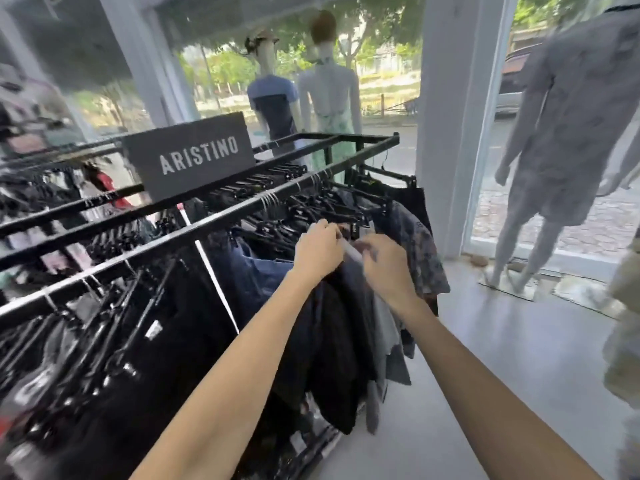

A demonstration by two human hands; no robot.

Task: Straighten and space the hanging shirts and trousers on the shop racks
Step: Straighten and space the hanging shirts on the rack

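Observation:
A black metal rack (214,216) runs from lower left to upper right, packed with dark trousers and shirts on black hangers (311,202). My left hand (320,249) grips the top of a dark garment (332,341) near the rack's right end, fingers curled over its hanger. My right hand (384,268) is just beside it, pinching a pale grey piece of fabric (355,252) at the top of the neighbouring garment. A patterned blue-grey shirt (419,251) hangs to the right of both hands. Blue denim (259,271) hangs to their left.
A grey "ARISTINO" sign (194,155) stands on the rack top. Two dressed mannequins (304,98) stand behind the rack at the window, another mannequin (561,140) stands right by the glass door. A second rack (52,188) is at left. Pale floor (502,341) lies to the right.

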